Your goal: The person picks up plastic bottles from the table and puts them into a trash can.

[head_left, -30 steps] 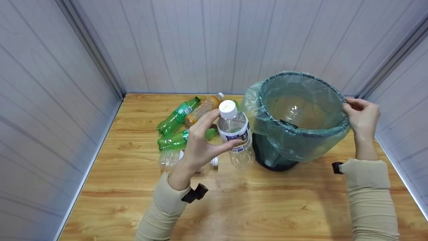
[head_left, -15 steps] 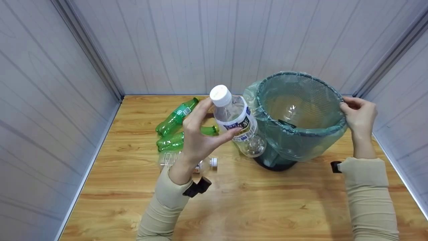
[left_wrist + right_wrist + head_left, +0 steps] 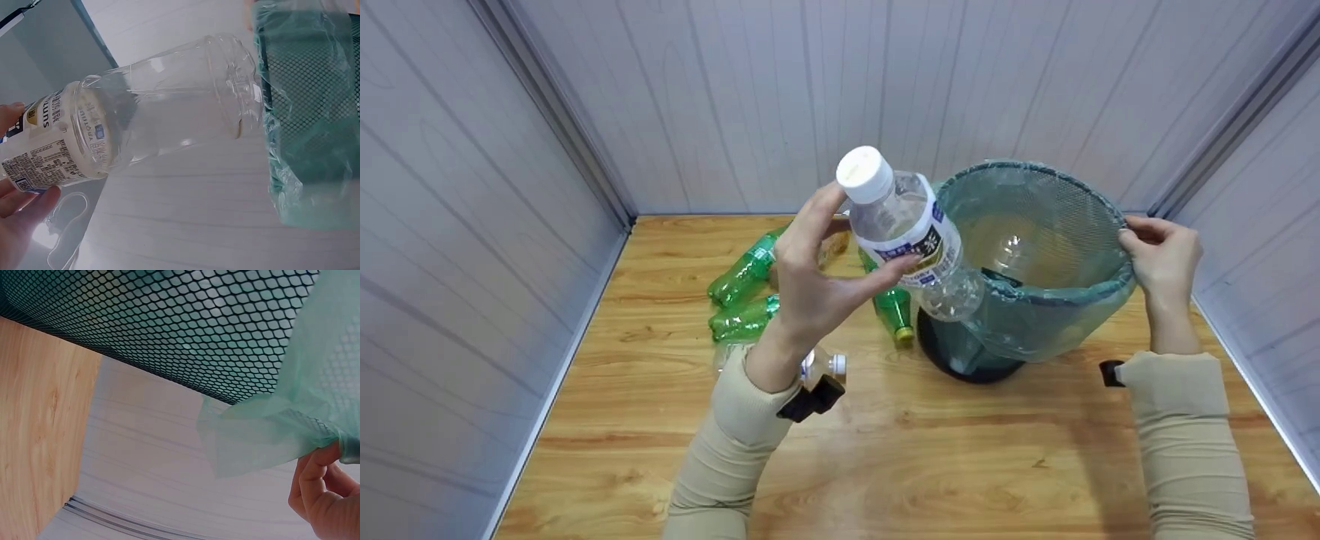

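My left hand (image 3: 817, 289) grips a clear empty plastic bottle (image 3: 911, 236) with a white cap and a white-and-blue label, tilted with its base over the near rim of the bin. In the left wrist view the clear plastic bottle (image 3: 152, 126) points its base at the bin's lined edge, and the left hand (image 3: 17, 208) shows at its label. A black mesh bin (image 3: 1035, 262) lined with a green bag leans toward me on the wooden table (image 3: 945, 457). My right hand (image 3: 1162, 255) pinches the bin's right rim; its fingers (image 3: 318, 486) hold the bag's edge against the black mesh bin (image 3: 169, 320).
Several empty bottles lie on the table left of the bin: green ones (image 3: 739, 274), another green one (image 3: 894, 309) by the bin's foot, and a clear one (image 3: 821, 366) behind my left wrist. White panel walls (image 3: 472, 225) close in the table on three sides.
My left hand has lifted the clear bottle up and to the right, from beside the bin to over its rim. The right hand has stayed on the rim.
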A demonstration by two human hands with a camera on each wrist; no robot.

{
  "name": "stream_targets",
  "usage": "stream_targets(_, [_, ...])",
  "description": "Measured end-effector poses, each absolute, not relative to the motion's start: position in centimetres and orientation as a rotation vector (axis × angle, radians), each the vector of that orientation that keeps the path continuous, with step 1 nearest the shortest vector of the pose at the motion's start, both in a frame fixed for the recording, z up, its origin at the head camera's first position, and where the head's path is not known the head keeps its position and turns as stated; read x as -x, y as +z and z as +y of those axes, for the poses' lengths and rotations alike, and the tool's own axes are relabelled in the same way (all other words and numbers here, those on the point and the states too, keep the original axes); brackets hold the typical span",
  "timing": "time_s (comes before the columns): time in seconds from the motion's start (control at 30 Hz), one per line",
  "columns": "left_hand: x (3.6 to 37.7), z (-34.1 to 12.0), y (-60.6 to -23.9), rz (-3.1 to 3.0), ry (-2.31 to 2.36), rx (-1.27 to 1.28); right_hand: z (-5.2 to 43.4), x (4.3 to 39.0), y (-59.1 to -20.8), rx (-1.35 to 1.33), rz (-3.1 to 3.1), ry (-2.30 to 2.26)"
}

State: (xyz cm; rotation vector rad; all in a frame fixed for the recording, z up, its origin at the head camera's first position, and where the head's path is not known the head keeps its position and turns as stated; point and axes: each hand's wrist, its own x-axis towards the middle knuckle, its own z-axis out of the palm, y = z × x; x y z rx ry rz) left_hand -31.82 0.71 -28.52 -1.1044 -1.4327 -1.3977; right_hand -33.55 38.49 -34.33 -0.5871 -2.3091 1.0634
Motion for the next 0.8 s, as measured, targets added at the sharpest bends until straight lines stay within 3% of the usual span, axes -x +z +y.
stream_targets(0.4, [32.9,2.5,-26.3,-1.348,-1.374,1.125,38.2,33.5,-34.4,0.554,-2.274,1.107])
stream_targets(0.8, [34.5,4.3,-26.6,-1.412,-1.336,1.094,38.1,33.4,-34.4,0.562,-2.266,1.114])
